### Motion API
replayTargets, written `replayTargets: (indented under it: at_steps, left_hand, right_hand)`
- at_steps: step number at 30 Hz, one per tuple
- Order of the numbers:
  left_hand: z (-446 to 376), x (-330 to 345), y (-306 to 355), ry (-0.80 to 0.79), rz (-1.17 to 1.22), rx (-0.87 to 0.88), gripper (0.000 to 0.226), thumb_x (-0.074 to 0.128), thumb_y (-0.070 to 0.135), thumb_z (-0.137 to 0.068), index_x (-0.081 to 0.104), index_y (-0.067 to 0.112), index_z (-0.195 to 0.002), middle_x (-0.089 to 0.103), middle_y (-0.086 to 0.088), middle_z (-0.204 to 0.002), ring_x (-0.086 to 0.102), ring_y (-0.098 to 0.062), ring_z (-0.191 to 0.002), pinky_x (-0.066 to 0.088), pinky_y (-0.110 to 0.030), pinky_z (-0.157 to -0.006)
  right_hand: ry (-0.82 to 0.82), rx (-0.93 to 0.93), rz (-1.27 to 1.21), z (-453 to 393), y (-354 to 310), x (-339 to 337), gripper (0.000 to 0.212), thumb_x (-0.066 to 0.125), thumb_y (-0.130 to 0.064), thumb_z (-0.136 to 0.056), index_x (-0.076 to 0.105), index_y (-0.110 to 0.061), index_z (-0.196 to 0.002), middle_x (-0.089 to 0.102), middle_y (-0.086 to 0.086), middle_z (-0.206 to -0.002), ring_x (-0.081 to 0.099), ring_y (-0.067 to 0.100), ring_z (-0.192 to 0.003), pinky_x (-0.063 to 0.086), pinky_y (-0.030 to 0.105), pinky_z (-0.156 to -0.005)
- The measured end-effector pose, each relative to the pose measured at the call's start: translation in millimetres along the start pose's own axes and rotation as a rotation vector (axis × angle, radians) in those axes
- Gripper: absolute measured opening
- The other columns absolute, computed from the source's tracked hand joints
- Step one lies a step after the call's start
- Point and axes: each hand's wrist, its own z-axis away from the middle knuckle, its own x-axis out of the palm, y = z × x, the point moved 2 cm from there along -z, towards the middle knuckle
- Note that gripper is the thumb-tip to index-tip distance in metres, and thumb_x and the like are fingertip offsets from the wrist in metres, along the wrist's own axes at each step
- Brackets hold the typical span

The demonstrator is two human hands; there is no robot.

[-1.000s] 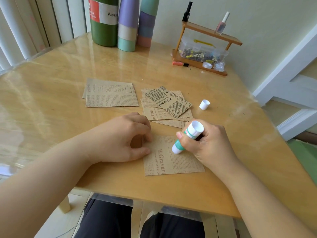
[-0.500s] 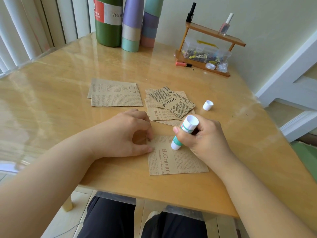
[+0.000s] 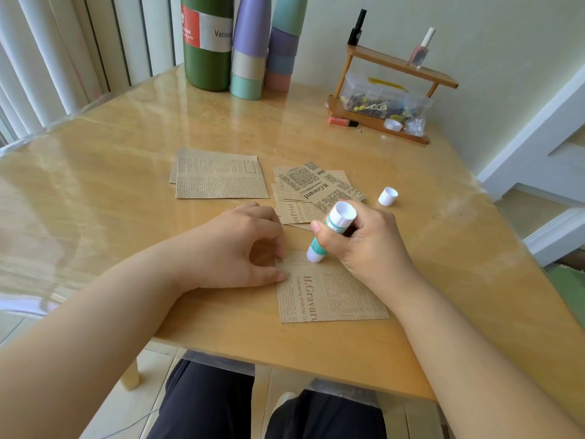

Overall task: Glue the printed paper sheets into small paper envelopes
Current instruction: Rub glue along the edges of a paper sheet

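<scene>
A brown printed paper sheet (image 3: 332, 296) lies flat near the table's front edge. My left hand (image 3: 234, 248) rests at the sheet's left edge, fingers curled, with thumb and forefinger tips holding that edge down. My right hand (image 3: 370, 245) grips a white and green glue stick (image 3: 335, 223), tilted, its tip touching the sheet close to the far left corner. Its white cap (image 3: 387, 196) stands on the table to the right. A loose pile of small printed sheets (image 3: 316, 191) lies just beyond my hands, and larger flat printed sheets (image 3: 218, 179) lie to its left.
At the table's back stand a green flask (image 3: 205, 42) and stacked pastel cups (image 3: 250, 52). A small wooden rack (image 3: 389, 90) with bottles and a clear box sits at the back right. The wooden table (image 3: 95, 201) ends just below the sheet.
The glue stick's tip has moved from the sheet's middle towards its far left corner, nearer my left fingertips. My left hand has stayed on the sheet's edge.
</scene>
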Motion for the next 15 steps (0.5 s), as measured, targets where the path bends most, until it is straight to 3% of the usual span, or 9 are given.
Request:
replayTargets:
  at_steps: [7,11,15]
  left_hand:
    - [0.4,-1.4,0.9,-0.021,0.013,-0.015,0.035,0.051,0.065,-0.065,0.059,0.037,-0.084,0.053,0.015,-0.095,0.044,-0.005,-0.092,0.033,-0.01,-0.084]
    - [0.2,-1.5,1.2,-0.028,0.01,-0.02,0.035,0.05,0.066,-0.065,0.058,0.038,-0.085,0.051,0.016,-0.096,0.044,-0.004,-0.093,0.033,-0.01,-0.084]
    - [0.3,-1.9,2.7,-0.025,0.002,-0.013,0.033,0.05,0.066,-0.065,0.057,0.039,-0.084,0.051,0.016,-0.094,0.042,-0.003,-0.091,0.031,-0.007,-0.082]
  right_hand:
    - [0.04,-0.02,0.01,23.7,-3.9,-8.6,0.026,0.066,-0.011,-0.077,0.053,0.002,-0.059,0.057,-0.026,-0.05,0.042,-0.001,-0.045,0.031,0.005,-0.049]
    - [0.039,-0.039,0.018,36.2,-7.5,-13.5,0.031,0.064,-0.027,-0.077,0.054,-0.002,-0.06,0.058,-0.028,-0.054,0.041,0.0,-0.047,0.033,0.007,-0.049]
    - [0.039,-0.03,0.019,36.0,-8.7,-12.5,0.032,0.064,-0.029,-0.076,0.053,-0.003,-0.06,0.056,-0.028,-0.053,0.04,0.001,-0.046,0.033,0.007,-0.048]
